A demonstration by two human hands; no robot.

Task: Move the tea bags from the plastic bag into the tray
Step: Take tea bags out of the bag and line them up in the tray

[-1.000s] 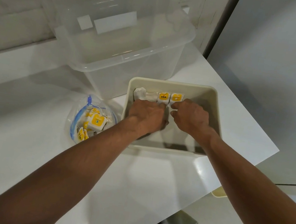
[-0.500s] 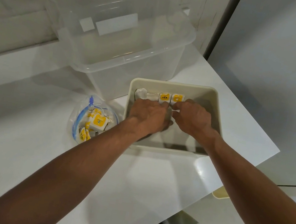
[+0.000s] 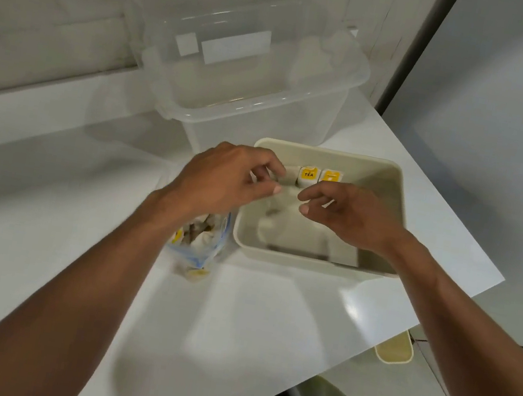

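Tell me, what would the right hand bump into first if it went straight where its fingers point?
Probably the left hand, whose fingertips lie just across a small gap above the tray; depth is unclear.

Two yellow-label tea bags [image 3: 308, 177] standing against far wall of beige tray [image 3: 291, 258] near table [image 3: 268, 318] right edge; plastic bag [image 3: 202, 250] lying just left.

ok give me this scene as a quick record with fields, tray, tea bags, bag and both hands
tray: beige, on the white table
tea bags: two yellow-labelled ones against the tray's far wall
plastic bag: left of the tray, blurred, more tea bags inside
left hand: over the tray's left rim, fingers loosely curled, nothing seen held
right hand: over the tray, nothing seen held
clear bin: behind the tray
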